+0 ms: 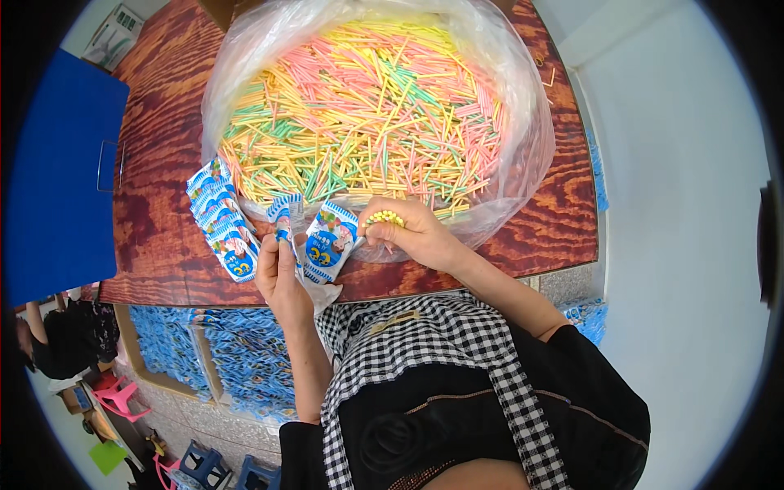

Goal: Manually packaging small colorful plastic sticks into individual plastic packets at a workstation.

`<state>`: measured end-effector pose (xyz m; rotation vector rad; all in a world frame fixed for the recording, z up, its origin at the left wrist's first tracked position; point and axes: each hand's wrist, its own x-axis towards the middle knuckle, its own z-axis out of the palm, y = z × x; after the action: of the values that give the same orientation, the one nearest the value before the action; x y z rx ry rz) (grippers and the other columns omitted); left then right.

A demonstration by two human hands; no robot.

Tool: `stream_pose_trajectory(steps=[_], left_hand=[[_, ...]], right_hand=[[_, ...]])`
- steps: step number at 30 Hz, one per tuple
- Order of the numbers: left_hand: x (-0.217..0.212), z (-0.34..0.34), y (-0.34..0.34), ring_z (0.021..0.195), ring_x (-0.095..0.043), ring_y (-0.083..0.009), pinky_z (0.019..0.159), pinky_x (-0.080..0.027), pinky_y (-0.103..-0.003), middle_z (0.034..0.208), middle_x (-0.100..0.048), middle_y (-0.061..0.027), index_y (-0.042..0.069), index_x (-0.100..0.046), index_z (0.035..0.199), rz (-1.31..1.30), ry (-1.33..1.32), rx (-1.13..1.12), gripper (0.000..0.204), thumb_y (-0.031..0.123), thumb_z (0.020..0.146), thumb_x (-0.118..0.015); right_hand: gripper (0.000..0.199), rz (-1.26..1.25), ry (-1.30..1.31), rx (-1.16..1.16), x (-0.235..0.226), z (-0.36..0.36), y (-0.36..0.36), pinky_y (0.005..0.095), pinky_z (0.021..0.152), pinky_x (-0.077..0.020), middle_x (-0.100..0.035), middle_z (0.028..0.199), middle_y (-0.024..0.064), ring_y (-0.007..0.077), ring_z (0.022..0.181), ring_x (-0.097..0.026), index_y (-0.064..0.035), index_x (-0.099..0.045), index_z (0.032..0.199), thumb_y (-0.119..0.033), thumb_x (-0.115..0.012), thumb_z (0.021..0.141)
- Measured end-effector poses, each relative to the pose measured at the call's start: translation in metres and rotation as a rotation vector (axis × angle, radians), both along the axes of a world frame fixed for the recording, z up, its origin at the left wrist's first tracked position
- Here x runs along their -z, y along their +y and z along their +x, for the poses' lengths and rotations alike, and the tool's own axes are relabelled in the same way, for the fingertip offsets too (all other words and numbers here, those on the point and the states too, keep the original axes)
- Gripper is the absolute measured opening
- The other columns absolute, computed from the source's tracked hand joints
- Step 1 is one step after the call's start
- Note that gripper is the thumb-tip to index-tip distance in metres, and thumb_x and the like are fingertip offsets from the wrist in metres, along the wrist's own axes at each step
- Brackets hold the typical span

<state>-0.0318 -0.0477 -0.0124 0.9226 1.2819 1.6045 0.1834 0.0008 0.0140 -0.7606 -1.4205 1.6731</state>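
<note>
A small blue-and-white packet [285, 209] stands upright in the pinch of my left hand [279, 273], near the table's front edge. My right hand [420, 237] is closed around a bundle of thin yellow sticks [384, 218], whose ends face up between the fingers. Between my hands lies another blue-and-white packet [328, 243]. Several more such packets overlap in a row [219, 214] left of my left hand. Beyond both hands, a large clear plastic bag [531, 135] gapes wide, full of loose pink, yellow, orange and green sticks [367, 106].
The reddish wood-grain table [163, 237] carries all of this. A blue panel [65, 180] stands along its left side, with a white wall [686, 163] on the right. Below the table are cartons of blue packets [245, 351]. Stools [204, 464] and another person [69, 335] are at lower left.
</note>
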Motion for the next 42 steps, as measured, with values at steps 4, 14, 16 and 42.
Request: stream_pose_trajectory(steps=[4, 14, 16, 42], left_hand=[[-0.002, 0.002, 0.0, 0.089, -0.065, -0.018, 0.084, -0.048, -0.029, 0.098, -0.067, -0.0119, -0.001, -0.059, 0.108, 0.016, -0.029, 0.005, 0.017, 0.008, 0.096, -0.05], [-0.027, 0.009, -0.001, 0.086, -0.051, -0.012, 0.078, -0.039, -0.022, 0.095, -0.057, -0.0058, -0.007, -0.057, 0.097, 0.09, 0.327, 0.033, 0.007, -0.004, 0.091, -0.053], [-0.028, 0.006, -0.003, 0.087, -0.051, -0.0125, 0.078, -0.04, -0.023, 0.094, -0.058, -0.0068, -0.007, -0.058, 0.095, 0.095, 0.371, 0.012, 0.007, -0.004, 0.09, -0.054], [-0.023, 0.001, -0.013, 0.085, -0.048, -0.0078, 0.074, -0.037, -0.02, 0.097, -0.055, -0.0031, -0.007, -0.058, 0.098, 0.092, 0.408, 0.093, 0.009, -0.004, 0.092, -0.053]], right_hand=[[0.011, 0.011, -0.02, -0.014, -0.001, 0.001, 0.001, 0.0201, 0.058, -0.044, -0.058, 0.085, 0.0009, 0.0061, 0.073, -0.056, -0.0031, -0.06, 0.097, -0.012, -0.054, 0.096], [0.01, -0.019, -0.037, -0.018, 0.002, 0.001, 0.001, 0.0203, 0.057, -0.044, -0.059, 0.085, 0.0009, 0.0064, 0.073, -0.056, -0.0025, -0.06, 0.098, -0.01, -0.054, 0.095], [0.01, -0.015, -0.032, -0.019, 0.002, 0.001, 0.001, 0.0204, 0.057, -0.044, -0.059, 0.085, 0.0008, 0.0064, 0.073, -0.056, -0.0024, -0.06, 0.098, -0.01, -0.053, 0.095], [0.012, -0.052, -0.031, -0.042, 0.003, 0.0, -0.002, 0.0219, 0.072, -0.0471, -0.059, 0.09, 0.0025, 0.0082, 0.078, -0.056, 0.0003, -0.059, 0.1, -0.009, -0.055, 0.095]])
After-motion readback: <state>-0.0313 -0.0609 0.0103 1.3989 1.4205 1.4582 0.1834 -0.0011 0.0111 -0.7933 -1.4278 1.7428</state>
